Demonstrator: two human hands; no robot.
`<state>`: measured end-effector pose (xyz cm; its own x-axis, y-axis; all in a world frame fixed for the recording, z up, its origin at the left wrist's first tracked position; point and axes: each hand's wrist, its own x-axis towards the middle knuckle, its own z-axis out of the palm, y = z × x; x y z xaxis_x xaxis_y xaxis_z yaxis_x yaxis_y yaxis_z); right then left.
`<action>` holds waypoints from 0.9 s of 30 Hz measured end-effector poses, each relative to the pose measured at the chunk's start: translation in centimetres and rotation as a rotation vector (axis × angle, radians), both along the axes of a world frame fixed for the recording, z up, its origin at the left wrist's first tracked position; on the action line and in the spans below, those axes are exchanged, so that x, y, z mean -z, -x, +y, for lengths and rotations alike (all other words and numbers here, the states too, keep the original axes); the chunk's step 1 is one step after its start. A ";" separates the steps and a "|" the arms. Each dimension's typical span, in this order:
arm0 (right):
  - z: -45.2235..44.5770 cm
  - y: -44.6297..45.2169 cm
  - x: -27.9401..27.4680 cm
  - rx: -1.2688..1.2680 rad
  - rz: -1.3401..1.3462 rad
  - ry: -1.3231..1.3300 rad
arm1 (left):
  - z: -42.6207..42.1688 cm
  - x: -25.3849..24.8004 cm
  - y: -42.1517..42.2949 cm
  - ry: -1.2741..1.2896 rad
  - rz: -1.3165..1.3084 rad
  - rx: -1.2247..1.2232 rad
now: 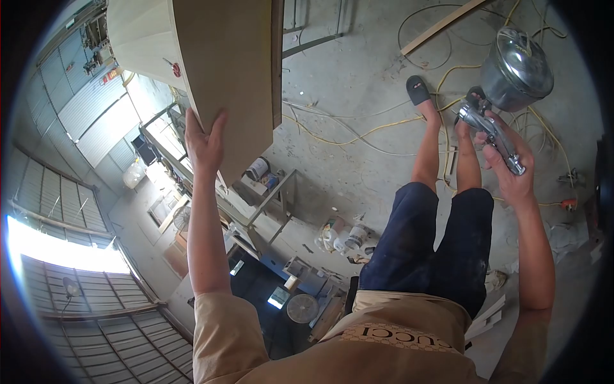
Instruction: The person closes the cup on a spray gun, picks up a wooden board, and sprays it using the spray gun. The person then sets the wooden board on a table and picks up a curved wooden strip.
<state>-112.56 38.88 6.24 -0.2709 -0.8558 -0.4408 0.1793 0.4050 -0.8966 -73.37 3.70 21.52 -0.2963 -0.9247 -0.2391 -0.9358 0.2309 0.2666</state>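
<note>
head view: left hand, fingers spread apart from the thumb, touching the edge of a large wooden piece at upper left. right hand, fingers closed around the handle of a metal spray gun at right, a shiny cup at its head, above a concrete floor crossed by a yellow hose.

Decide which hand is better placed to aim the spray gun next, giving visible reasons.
Probably the right hand: it already holds the spray gun, while the left hand is at the edge of the wooden panel.
</note>
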 end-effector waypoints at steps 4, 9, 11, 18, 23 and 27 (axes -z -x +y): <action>0.4 -0.1 0.4 0.032 0.024 0.014 | 0.3 0.0 0.5 0.005 -0.011 -0.010; 0.0 -0.5 0.4 -0.017 0.057 0.055 | 0.2 0.0 0.3 0.048 -0.037 0.048; -0.5 -0.8 0.4 -0.038 0.126 0.116 | -0.1 0.2 -0.6 0.055 -0.044 0.048; -2.7 -1.4 -0.9 0.021 0.015 0.175 | 0.1 0.2 -0.1 0.069 -0.006 0.056; -4.4 -1.3 -1.1 -0.023 0.133 0.319 | 0.2 0.1 0.3 0.057 -0.028 0.025; -6.9 -3.1 -0.7 -0.029 0.129 0.371 | -0.2 0.4 -0.5 0.051 -0.046 0.020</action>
